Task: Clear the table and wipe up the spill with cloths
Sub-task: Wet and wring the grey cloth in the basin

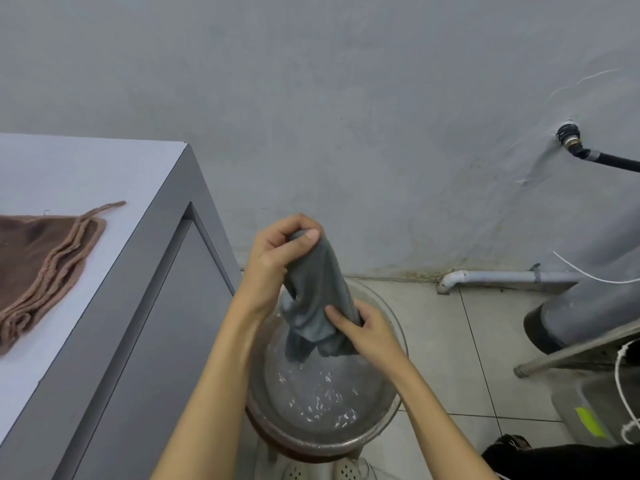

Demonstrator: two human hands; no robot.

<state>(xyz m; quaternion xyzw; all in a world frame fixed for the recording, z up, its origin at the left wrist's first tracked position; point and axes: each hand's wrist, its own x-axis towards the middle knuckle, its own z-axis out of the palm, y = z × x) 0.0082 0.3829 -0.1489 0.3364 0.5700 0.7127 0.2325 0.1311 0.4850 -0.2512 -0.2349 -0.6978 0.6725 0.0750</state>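
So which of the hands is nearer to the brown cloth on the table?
Left. The left hand grips the top of the grey cloth over the basin, on the side toward the brown cloth. The right hand holds the grey cloth lower, farther from the table.

A: Surface (69,174), left of the fingers (304,233): white top, grey sides. Load?
B: One folded brown cloth (38,268). Tiled floor (485,348) below the fingers carries a basin (391,320) of water.
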